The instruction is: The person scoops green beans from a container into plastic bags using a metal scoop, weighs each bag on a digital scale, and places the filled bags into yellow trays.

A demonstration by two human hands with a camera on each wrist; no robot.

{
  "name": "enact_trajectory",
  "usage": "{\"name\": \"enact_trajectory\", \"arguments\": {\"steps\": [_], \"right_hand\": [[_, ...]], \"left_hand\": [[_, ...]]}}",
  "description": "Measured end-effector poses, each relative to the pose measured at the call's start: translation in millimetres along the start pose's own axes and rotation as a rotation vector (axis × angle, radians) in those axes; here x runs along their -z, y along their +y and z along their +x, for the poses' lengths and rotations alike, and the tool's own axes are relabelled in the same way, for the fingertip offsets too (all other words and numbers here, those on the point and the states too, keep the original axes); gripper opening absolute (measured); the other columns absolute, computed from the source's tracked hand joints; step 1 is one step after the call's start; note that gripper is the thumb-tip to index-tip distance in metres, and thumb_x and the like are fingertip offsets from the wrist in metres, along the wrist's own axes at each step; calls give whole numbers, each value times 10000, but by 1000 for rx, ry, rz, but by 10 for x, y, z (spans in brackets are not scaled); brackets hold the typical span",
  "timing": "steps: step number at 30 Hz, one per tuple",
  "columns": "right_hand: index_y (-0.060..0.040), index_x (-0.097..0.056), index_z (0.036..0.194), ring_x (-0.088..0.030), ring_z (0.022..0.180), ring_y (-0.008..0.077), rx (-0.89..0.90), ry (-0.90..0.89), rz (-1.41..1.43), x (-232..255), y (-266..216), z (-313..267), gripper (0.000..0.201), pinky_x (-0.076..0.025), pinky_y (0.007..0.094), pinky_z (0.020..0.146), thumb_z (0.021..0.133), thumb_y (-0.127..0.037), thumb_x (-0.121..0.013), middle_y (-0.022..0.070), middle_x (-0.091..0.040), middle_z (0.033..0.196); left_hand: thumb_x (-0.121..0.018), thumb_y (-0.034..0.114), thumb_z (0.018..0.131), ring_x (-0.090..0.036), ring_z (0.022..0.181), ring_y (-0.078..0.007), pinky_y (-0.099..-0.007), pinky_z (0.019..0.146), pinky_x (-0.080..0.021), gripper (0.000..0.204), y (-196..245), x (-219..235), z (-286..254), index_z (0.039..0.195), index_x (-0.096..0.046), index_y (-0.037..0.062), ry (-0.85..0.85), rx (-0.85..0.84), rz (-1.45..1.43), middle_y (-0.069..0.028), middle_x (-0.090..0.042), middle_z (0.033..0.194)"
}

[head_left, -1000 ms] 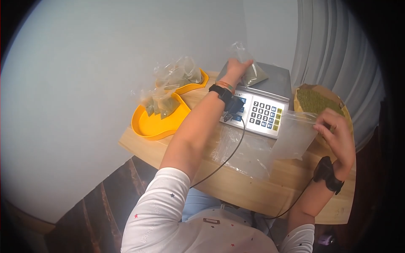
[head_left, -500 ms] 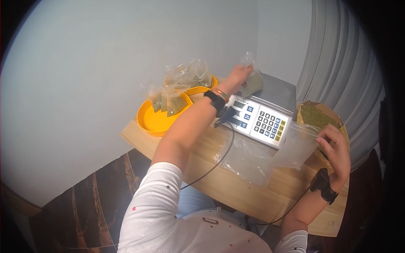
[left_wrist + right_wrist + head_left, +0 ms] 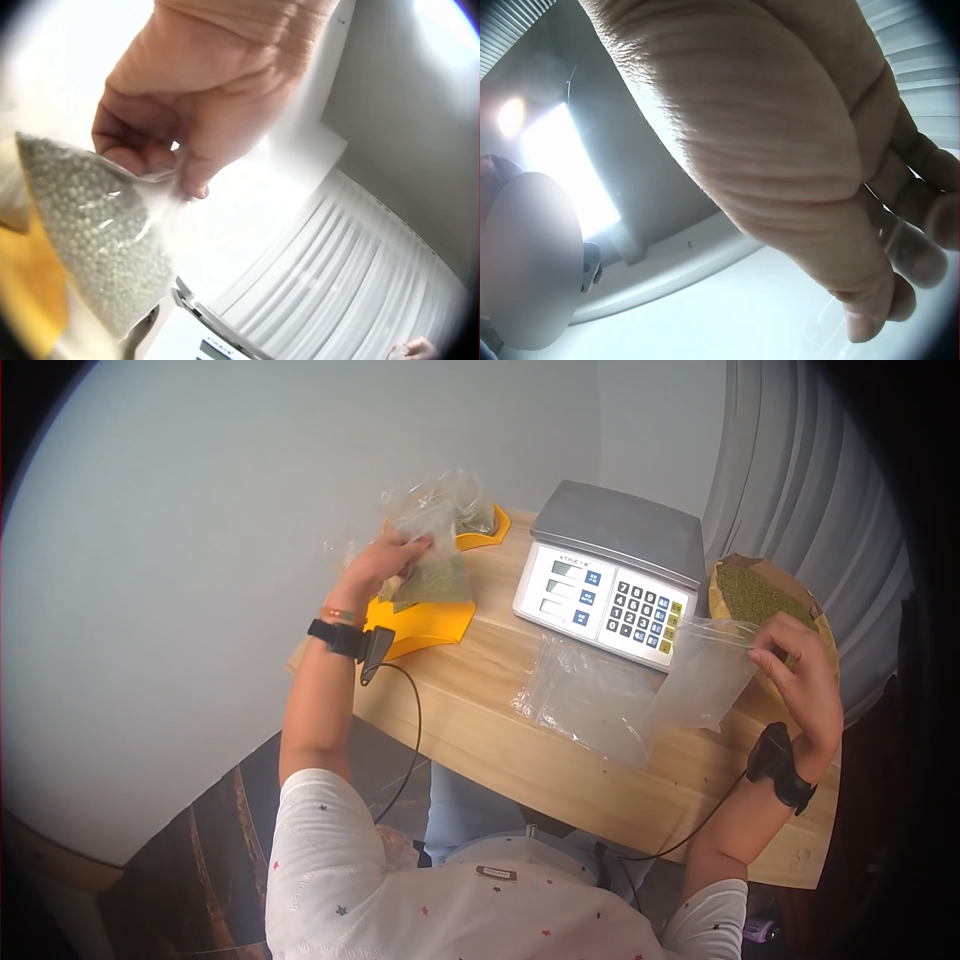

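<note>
My left hand pinches the top of a clear plastic bag of small green beans. The bag hangs over the near yellow tray, and hand and bag cover part of that tray in the head view. From the left wrist view, the thumb and fingertips bunch the plastic just above the beans. My right hand pinches the upper corner of an empty clear zip bag, which stands at the right front of the scale.
Behind the near tray is a second yellow tray with several filled bags. Flat empty bags lie in front of the scale. An open sack of green beans stands on the right by the curtain.
My left hand has lifted the filled bag off the scale and carried it left to over the near yellow tray. The right hand still holds the empty bag in about the same place.
</note>
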State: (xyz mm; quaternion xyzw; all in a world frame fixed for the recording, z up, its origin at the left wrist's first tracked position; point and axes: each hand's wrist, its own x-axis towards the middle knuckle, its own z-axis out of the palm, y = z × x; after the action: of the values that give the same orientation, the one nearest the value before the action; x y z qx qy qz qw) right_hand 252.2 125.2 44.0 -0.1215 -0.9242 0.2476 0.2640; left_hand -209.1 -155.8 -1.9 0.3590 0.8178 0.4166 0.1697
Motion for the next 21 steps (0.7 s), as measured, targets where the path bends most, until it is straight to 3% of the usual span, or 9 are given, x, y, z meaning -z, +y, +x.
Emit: {"name": "enact_trajectory", "arguments": {"steps": [3, 5, 8, 10, 14, 17, 19, 20, 21], "right_hand": [[54, -581, 850, -533, 720, 207, 8, 1, -4, -11, -21, 5, 152, -418, 319, 661, 804, 1, -716, 95, -556, 771], [54, -583, 850, -536, 718, 207, 30, -3, -16, -21, -10, 10, 149, -420, 321, 659, 806, 1, -715, 95, -560, 772], [54, -588, 852, -541, 714, 208, 42, -22, -24, -27, 5, 14, 140, -421, 322, 651, 813, 0, -711, 97, -564, 774], [54, -590, 854, -543, 712, 208, 31, -36, -21, -19, 5, 15, 134, -421, 322, 645, 819, -1, -708, 97, -564, 774], [59, -611, 860, -544, 701, 210, -18, -84, -18, -15, 4, 12, 120, -420, 324, 630, 838, -17, -701, 100, -567, 771], [64, -632, 862, -545, 693, 218, -33, -86, -27, -20, -8, 22, 114, -422, 329, 629, 843, -27, -699, 108, -573, 772], [67, -641, 862, -546, 689, 225, -52, -77, -41, -31, -2, 24, 114, -424, 333, 631, 842, -30, -699, 115, -577, 772], [68, -647, 864, -553, 691, 239, -14, -63, -36, -44, 17, 31, 119, -428, 343, 634, 844, -38, -698, 124, -581, 770], [68, -653, 865, -560, 693, 254, 20, -47, -33, -53, 31, 33, 124, -431, 353, 637, 846, -47, -696, 133, -585, 768]], "left_hand": [[-634, 359, 981, -486, 601, -110, -284, 569, -422, 352, -409, 79, 34, 926, -694, 16, 103, 198, 13, 18, -543, 669], [-630, 362, 982, -517, 615, -120, -287, 581, -450, 355, -710, 31, 97, 947, -702, 16, 152, 201, -62, 4, -577, 706], [-631, 338, 982, -615, 671, -144, -291, 631, -535, 343, -829, -124, 78, 1095, -698, 20, 218, 250, -159, -47, -666, 858], [-651, 275, 970, -659, 703, -150, -290, 654, -563, 347, -863, -247, 63, 1205, -650, 19, 292, 163, -372, -67, -683, 940], [-701, 243, 929, -684, 717, -157, -286, 642, -562, 426, -795, -171, 55, 1273, -593, 16, 232, 196, -310, -73, -690, 972], [-745, 261, 884, -692, 693, -174, -299, 641, -569, 509, -453, -106, -93, 1292, -573, 11, 190, 110, -14, -106, -693, 979], [-807, 306, 845, -700, 800, -243, -331, 679, -575, 613, -231, -88, -177, 1313, -554, 0, 204, 151, 371, -182, -650, 1068], [-807, 306, 845, -700, 800, -243, -331, 679, -575, 613, -270, -79, -167, 1313, -554, 0, 189, 141, 371, -182, -650, 1068], [-811, 302, 836, -683, 877, -288, -357, 739, -563, 622, -266, -73, -177, 1315, -556, -4, 368, -25, 604, -217, -641, 1074]]}}
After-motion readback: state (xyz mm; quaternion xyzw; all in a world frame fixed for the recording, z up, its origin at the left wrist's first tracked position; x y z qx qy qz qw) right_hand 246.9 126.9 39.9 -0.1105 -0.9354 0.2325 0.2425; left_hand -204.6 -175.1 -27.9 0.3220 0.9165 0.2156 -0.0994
